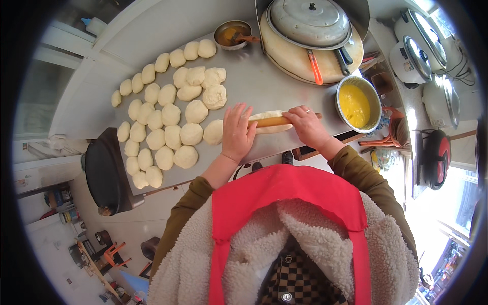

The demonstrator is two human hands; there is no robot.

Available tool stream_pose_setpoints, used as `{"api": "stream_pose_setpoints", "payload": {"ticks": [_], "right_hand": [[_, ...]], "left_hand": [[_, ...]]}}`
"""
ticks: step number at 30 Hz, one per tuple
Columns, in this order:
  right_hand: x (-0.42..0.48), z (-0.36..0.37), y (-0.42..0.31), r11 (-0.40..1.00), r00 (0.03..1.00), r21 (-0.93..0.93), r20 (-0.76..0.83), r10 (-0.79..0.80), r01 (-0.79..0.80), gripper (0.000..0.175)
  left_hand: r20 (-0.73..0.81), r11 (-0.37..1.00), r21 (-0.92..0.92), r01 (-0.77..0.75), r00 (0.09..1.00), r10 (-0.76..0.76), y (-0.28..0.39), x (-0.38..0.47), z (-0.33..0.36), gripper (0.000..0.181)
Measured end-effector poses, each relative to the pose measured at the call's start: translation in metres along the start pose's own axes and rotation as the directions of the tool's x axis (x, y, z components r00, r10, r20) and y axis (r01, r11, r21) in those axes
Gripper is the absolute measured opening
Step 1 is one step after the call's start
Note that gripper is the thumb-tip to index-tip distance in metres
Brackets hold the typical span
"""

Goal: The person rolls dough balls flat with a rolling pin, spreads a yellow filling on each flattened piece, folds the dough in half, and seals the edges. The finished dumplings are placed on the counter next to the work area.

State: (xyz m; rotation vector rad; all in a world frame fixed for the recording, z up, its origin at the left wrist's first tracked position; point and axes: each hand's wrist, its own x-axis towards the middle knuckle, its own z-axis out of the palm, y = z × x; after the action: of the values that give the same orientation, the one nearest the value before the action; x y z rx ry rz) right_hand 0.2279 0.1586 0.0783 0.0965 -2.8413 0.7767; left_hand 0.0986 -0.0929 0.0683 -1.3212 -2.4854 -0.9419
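Note:
A wooden rolling pin (270,121) lies across a flattened piece of dough (272,129) on the metal worktop (251,76). My left hand (237,131) rests over the pin's left end, fingers extended, right beside a round dough ball (213,132). My right hand (308,126) is on the pin's right part, its tip showing past the fingers. Several dough balls (186,156) spread in rows to the left, and rougher dough lumps (214,97) lie beyond my left hand. To the right stands a metal pot (377,110) with yellow beaten-egg-like liquid (353,105).
At the back stand a small metal bowl (216,40) with a brush (246,38) in brownish liquid and a big round board (289,70) bearing a lidded pan (309,23) and an orange-handled utensil (315,68). A black round griddle (101,171) adjoins the worktop's left end.

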Motion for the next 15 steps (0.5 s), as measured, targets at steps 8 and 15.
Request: {"api": "stream_pose_setpoints", "payload": {"ticks": [8,15], "right_hand": [[-0.012,0.021,-0.024,0.977,0.994,-0.188,0.018,0.11,-0.105,0.053],[0.024,0.041,0.016,0.966,0.996,-0.243,-0.008,0.086,-0.086,0.055]], "left_hand": [[0.189,0.98,0.177,0.092,0.974,-0.126,0.012,-0.019,0.023,0.055],[0.183,0.97,0.237,0.045,0.979,-0.09,-0.024,0.025,0.044,0.053]]}}
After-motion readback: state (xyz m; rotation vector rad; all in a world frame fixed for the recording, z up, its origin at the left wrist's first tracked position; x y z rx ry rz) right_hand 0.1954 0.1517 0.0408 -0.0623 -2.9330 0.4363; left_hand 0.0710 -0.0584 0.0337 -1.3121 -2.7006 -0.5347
